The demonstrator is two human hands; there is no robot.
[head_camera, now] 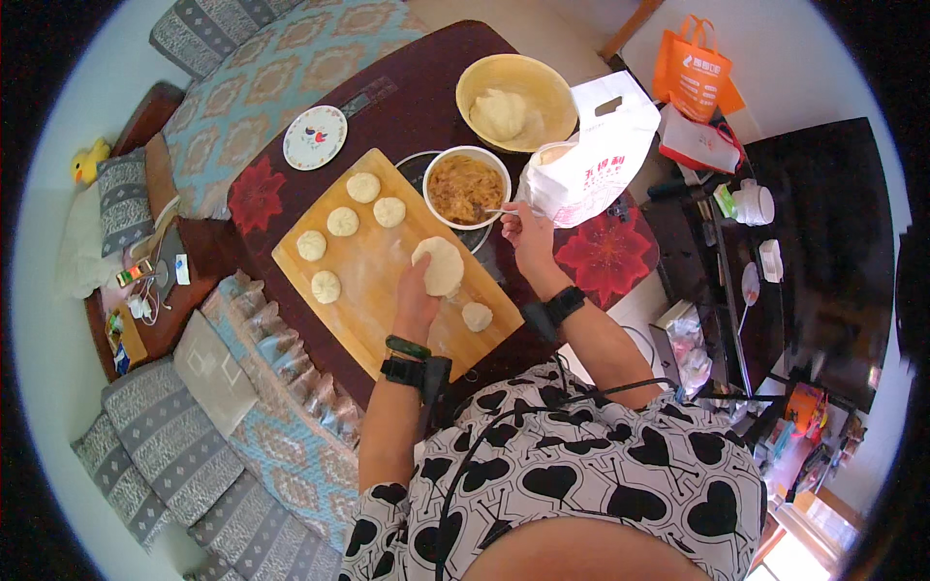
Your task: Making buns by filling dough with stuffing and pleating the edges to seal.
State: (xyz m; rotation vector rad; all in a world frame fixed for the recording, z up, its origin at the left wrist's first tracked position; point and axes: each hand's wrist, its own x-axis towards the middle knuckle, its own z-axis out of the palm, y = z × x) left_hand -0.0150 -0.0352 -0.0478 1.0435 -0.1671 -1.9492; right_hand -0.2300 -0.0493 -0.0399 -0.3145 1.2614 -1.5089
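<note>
My left hand (417, 296) holds a flat round dough wrapper (440, 266) above the wooden board (367, 290). My right hand (529, 236) grips the handle of a metal spoon (501, 210), whose tip dips into brown filling (463, 190) in a white bowl (430, 209). Several filled, pleated buns sit toward the board's far and left sides, among them one bun (363, 187) near the far corner and another bun (325, 287) at the left edge. A small lump of dough (477, 317) lies at the board's near right.
Behind the filling bowl stands a yellow basin (465, 87) with a large piece of dough (498, 115). A white flour bag (599, 160) with printing is close beyond my right hand. A decorated plate (315, 138) rests on the dark red tablecloth (429, 72). Sofas flank the table's left side.
</note>
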